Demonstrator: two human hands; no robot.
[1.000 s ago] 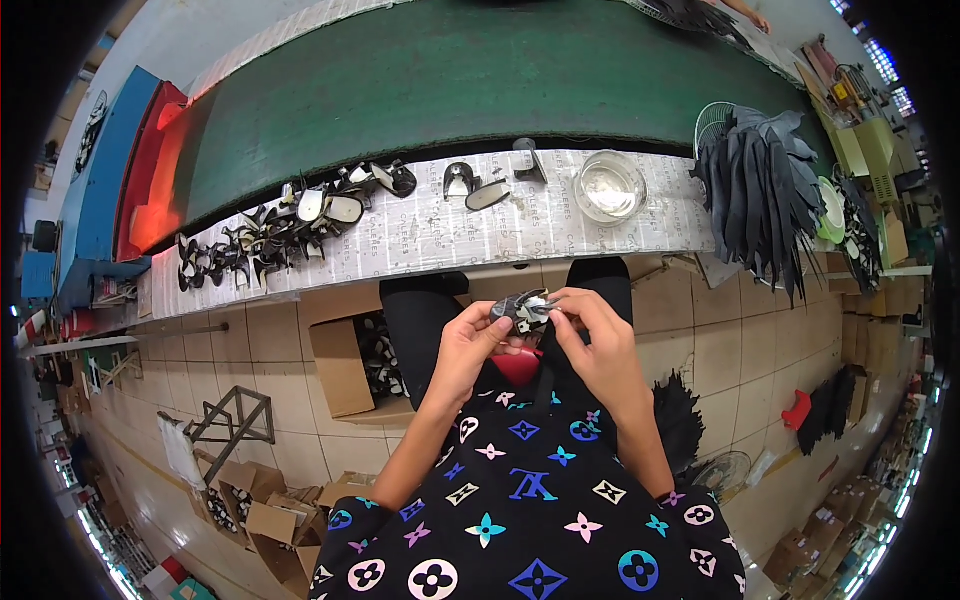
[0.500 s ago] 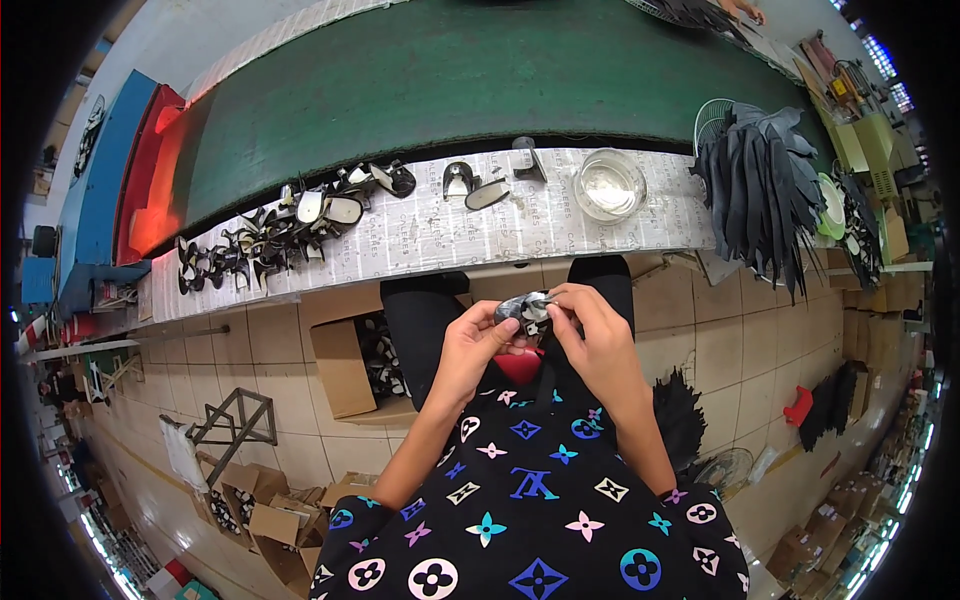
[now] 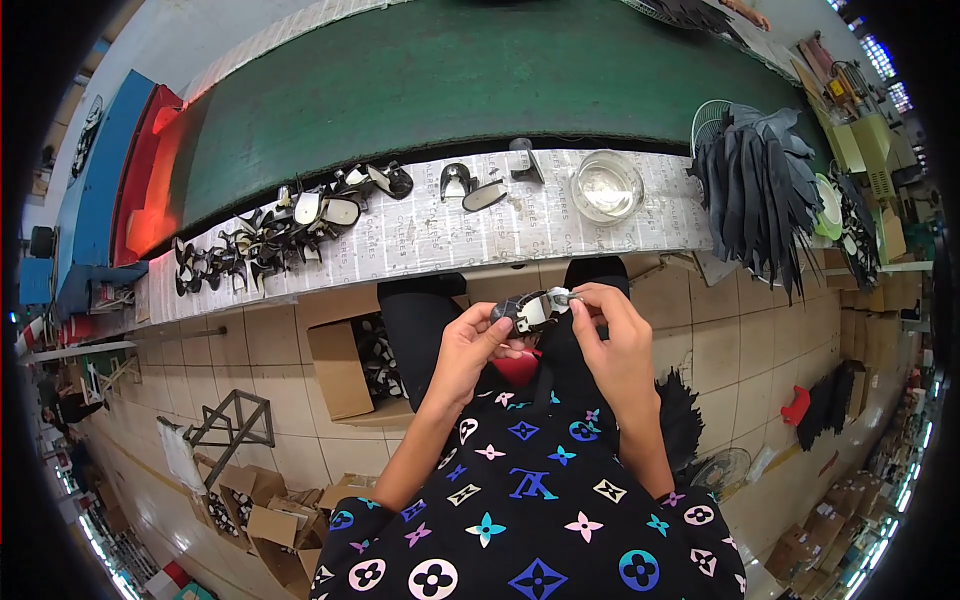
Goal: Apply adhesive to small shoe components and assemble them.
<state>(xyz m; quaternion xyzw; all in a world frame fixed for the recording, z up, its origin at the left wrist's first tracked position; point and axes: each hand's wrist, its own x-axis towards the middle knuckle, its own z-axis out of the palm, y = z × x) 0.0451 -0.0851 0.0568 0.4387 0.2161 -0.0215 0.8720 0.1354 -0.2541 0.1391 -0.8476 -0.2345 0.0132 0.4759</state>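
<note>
Above my lap, between both hands, is a shoe heel [image 3: 536, 312] with a dark covering on its left part and a pale, whitish part at the right. My left hand [image 3: 468, 345] grips its dark end, thumb on top and fingers curled round. At its right end my right hand [image 3: 614, 335] pinches the pale edge or flap of the covering between thumb and fingertips. Straight ahead, on the paper-covered ledge [image 3: 420, 235], lie similar black heels with pale faces, among them a loose heel [image 3: 485, 196]. A clear glass bowl [image 3: 607, 187] stands to their right.
Behind the ledge runs a green conveyor belt [image 3: 480, 80], with a glowing red-orange opening [image 3: 155, 195] at left. A heap of heels [image 3: 310, 208] covers the ledge's left side. Dark strips [image 3: 755, 180] drape over a wire guard at right. An open carton [image 3: 337, 370] sits below left.
My right hand has moved slightly right, drawing at the heel's right end. More of the heel's pale part now shows. My left hand stays nearly in place.
</note>
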